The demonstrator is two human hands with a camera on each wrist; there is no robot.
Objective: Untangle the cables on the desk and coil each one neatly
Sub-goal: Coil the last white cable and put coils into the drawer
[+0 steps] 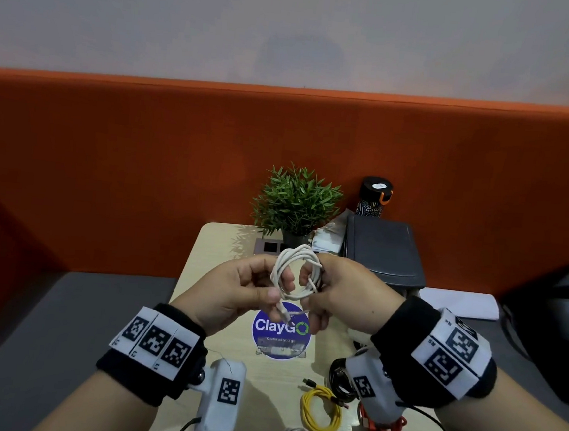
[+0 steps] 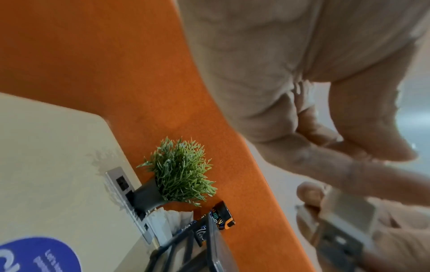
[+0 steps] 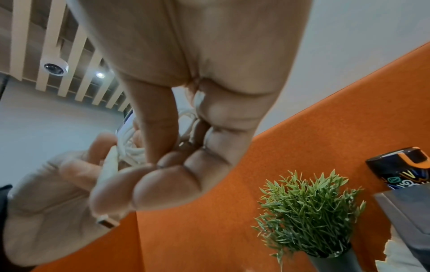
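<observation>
A white cable (image 1: 297, 274) wound into a small coil is held above the desk between both hands. My right hand (image 1: 335, 288) grips the coil's right side, fingers curled round its loops (image 3: 130, 145). My left hand (image 1: 252, 288) pinches the loose end of the white cable near its plug (image 1: 285, 313). On the desk near the front lie a coiled yellow cable (image 1: 321, 412), a black cable (image 1: 339, 378) and an orange-red cable (image 1: 384, 430), the last two partly hidden by my right wrist.
The narrow beige desk (image 1: 218, 244) carries a round blue sticker (image 1: 281, 332), a socket plate (image 1: 270, 246), a potted plant (image 1: 296, 202), a dark tray (image 1: 383, 248) and a black bottle (image 1: 374, 195). An orange partition (image 1: 144, 151) stands behind. A black bag (image 1: 555, 325) sits at the right.
</observation>
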